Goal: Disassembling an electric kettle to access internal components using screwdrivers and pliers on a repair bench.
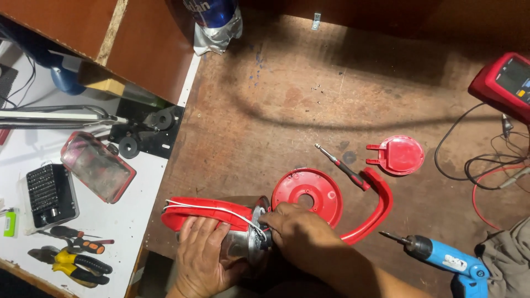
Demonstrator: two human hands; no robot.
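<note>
A metal kettle body (pixel 243 245) with a red handle (pixel 207 212) lies on its side at the near edge of the brown wooden bench (pixel 287 105). My left hand (pixel 201 259) clasps the body and handle from below. My right hand (pixel 301 232) has its fingertips pinched at the kettle's open base, where white wires (pixel 221 209) run along the handle. What the fingers pinch is hidden. A red round base plate (pixel 309 193) lies right beside my right hand.
A red-handled screwdriver (pixel 345 165), a curved red strip (pixel 375 212), a red lid (pixel 400 155) and a blue electric screwdriver (pixel 447 256) lie to the right. A red multimeter (pixel 505 83) with leads sits far right. Pliers (pixel 72 265), a bit case (pixel 49 196) and a clear box (pixel 99 165) rest on the white table.
</note>
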